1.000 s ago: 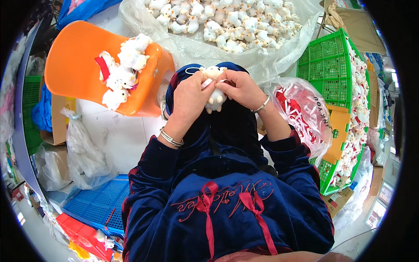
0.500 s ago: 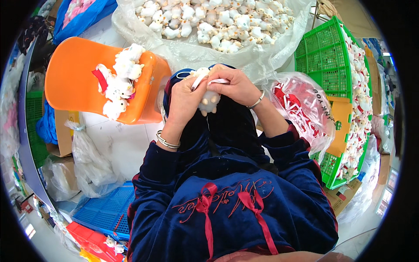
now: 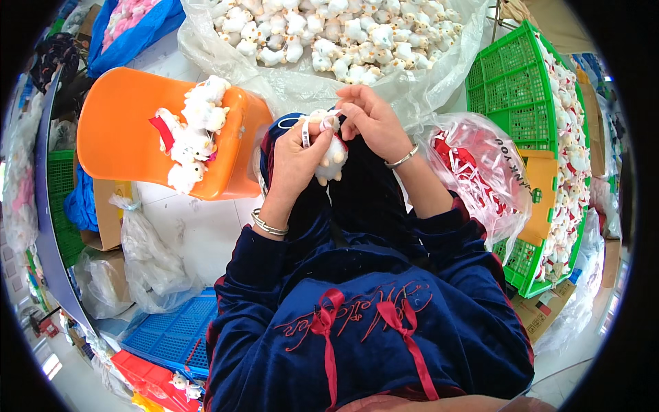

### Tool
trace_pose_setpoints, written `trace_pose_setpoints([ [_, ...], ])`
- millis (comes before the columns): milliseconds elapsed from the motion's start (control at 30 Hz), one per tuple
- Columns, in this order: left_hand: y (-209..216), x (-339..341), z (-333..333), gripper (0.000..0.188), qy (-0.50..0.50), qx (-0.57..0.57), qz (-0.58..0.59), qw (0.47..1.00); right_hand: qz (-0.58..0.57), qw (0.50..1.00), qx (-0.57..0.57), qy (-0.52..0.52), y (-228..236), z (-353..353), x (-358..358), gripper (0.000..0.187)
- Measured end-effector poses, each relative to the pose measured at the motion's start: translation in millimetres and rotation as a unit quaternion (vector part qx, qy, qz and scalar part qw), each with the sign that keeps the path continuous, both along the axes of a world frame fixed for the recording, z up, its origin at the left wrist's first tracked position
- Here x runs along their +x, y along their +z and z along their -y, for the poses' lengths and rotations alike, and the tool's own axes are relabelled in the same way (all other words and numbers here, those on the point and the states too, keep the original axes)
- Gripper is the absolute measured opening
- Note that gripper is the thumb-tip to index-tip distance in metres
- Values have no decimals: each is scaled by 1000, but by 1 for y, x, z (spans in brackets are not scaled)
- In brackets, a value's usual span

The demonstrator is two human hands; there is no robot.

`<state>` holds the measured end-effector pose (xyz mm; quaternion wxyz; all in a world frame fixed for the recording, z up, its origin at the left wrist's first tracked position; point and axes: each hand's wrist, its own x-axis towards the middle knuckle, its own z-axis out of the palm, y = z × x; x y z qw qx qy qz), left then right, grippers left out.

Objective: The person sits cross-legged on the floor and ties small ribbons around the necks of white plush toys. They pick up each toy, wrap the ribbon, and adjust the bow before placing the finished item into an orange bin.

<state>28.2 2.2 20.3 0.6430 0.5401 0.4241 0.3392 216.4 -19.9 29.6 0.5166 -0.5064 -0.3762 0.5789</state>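
Observation:
Over my lap, my left hand [image 3: 296,156] is closed on a small white plush toy [image 3: 332,165], gripping it near the neck. A printed white ribbon [image 3: 306,133] passes over the left fingers and round the toy's neck, where a bit of red shows. My right hand [image 3: 376,125] is just right of the toy's head, its thumb and fingers bent at the ribbon's end, some other fingers raised. A thin white loop sticks out beside the toy's head. My left fingers partly hide the head.
On an orange chair [image 3: 130,130] at left lie several finished-looking white plush toys [image 3: 195,144]. A clear plastic sheet [image 3: 288,89] ahead holds a heap of plush toys. To the right are a bag of red-and-white pieces [image 3: 456,165] and a green crate [image 3: 511,89] beside more toys.
My right hand has moved up and slightly right from the toy, its fingers opening out somewhat. The ribbon is now drawn around the neck, and red shows there. My left hand keeps hold of the toy.

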Motion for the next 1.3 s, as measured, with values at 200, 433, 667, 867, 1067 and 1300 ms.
trace_pose_setpoints([
  [200, 0, 1, 3, 17, 37, 40, 17, 998, 224, 939, 143, -219, -15, 4, -9, 18],
  [433, 4, -4, 1, 13, 27, 80, 29, 996, 236, 968, 79, -1, 18, 9, -26, 19],
  [667, -9, -12, -8, 12, 25, 40, 16, 999, 58, 998, 2, -1, 1, -7, -15, 13],
  [867, -9, -12, -10, 11, 29, 31, 14, 999, -51, 998, -12, -22, 0, -6, -12, 12],
  [1067, -8, -13, -12, 12, 25, 15, 20, 999, -88, 996, -4, -29, -4, -4, -4, 14],
  [1300, -5, -13, -13, 11, 12, 15, 27, 999, -208, 978, 2, -14, 3, -5, -1, 22],
])
